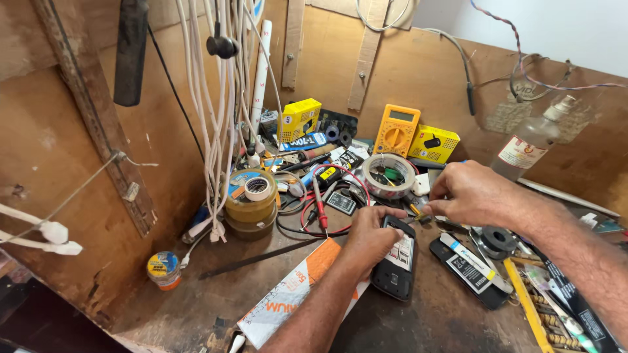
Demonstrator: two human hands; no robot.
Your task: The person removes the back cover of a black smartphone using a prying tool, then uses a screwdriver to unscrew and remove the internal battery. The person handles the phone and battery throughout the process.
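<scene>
Forearms are angling in over the workbench: left hand is gripping an opened black phone, right hand is pinching a small screwdriver.

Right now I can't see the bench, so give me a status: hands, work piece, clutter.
Left hand steadies opened black phone. Right hand holds small screwdriver at its top edge. Red probe leads and black phone cover lie close by.

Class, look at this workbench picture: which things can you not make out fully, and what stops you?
- Phone, head view: its upper end is covered by the left hand.
- Screwdriver: its handle is hidden in the right hand, and its tip is too small to see.
- Clear bottle: the label print is too small.
- White cables: cut off by the top edge.
</scene>
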